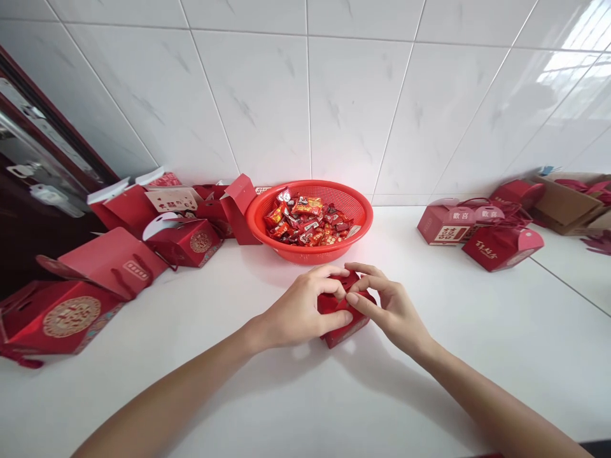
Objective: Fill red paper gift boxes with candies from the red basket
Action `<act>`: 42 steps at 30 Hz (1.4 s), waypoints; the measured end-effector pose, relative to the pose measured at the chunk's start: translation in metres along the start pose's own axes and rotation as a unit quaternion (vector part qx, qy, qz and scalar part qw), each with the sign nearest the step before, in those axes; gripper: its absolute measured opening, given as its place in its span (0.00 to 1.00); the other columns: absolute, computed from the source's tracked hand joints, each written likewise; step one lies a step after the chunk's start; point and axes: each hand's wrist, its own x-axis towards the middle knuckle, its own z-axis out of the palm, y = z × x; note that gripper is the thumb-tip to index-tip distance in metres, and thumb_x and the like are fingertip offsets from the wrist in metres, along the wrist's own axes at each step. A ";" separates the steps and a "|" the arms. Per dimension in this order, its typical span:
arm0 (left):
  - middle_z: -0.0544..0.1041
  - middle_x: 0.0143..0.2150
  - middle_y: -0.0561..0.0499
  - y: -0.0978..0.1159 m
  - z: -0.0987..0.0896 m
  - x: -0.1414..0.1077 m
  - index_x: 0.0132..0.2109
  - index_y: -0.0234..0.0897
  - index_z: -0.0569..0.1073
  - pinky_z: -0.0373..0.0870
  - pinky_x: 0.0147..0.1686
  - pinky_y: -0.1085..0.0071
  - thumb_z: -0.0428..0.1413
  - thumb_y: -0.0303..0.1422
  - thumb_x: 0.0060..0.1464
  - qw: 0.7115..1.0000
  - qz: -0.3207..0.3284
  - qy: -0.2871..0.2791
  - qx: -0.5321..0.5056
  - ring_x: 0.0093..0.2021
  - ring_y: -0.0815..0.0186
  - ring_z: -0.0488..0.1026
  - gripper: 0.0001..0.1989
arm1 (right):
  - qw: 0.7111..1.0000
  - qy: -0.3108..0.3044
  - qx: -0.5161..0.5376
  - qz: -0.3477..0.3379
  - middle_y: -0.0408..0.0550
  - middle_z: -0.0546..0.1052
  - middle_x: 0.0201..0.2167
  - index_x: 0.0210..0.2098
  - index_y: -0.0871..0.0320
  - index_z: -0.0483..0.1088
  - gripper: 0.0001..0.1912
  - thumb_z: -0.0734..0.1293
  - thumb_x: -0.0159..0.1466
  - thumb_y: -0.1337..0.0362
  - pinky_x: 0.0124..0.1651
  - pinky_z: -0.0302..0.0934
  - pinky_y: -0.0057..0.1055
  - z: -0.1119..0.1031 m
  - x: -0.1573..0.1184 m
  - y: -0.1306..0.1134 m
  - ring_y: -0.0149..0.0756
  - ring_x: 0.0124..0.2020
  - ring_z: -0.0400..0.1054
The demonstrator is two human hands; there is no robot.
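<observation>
A small red gift box (347, 332) rests on the white table, just in front of a red plastic basket (310, 255) of wrapped candies (310, 222). My left hand (312, 305) is closed on the box's left side, its thumb along the front and its fingers bent over the top. From the right, my right hand (389, 305) pinches at the top of the box with thumb and fingers. Both hands' fingertips are close together there, and they partly hide the lid.
Several red boxes and bags (188, 242) stand at the left, beside a dark door frame. Closed red boxes (501, 245) and a cardboard box (566, 202) with dark red ribbons are at the right. A tiled wall (353, 114) rises behind.
</observation>
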 end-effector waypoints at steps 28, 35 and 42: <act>0.73 0.61 0.45 -0.007 0.003 0.000 0.31 0.38 0.76 0.71 0.56 0.58 0.63 0.34 0.54 0.999 -0.004 0.028 -0.030 0.54 0.54 0.76 0.06 | 0.997 -0.006 0.073 0.023 0.51 0.73 0.60 0.32 0.51 0.79 0.10 0.73 0.60 0.52 0.61 0.60 0.48 0.000 0.001 0.004 0.53 0.63 0.64; 0.73 0.61 0.45 -0.007 0.003 0.001 0.31 0.38 0.76 0.69 0.58 0.58 0.63 0.33 0.53 0.999 0.001 0.029 -0.031 0.55 0.55 0.76 0.05 | 0.999 0.007 0.040 0.024 0.53 0.73 0.60 0.32 0.52 0.79 0.14 0.72 0.61 0.48 0.63 0.58 0.49 0.001 0.002 0.005 0.53 0.61 0.66; 0.74 0.60 0.45 -0.007 0.004 0.001 0.30 0.39 0.76 0.71 0.57 0.59 0.64 0.33 0.53 0.998 0.015 0.032 -0.045 0.56 0.55 0.75 0.06 | 1.000 0.020 0.018 -0.001 0.53 0.74 0.58 0.31 0.52 0.78 0.15 0.72 0.61 0.47 0.64 0.56 0.51 0.004 0.002 0.008 0.53 0.62 0.65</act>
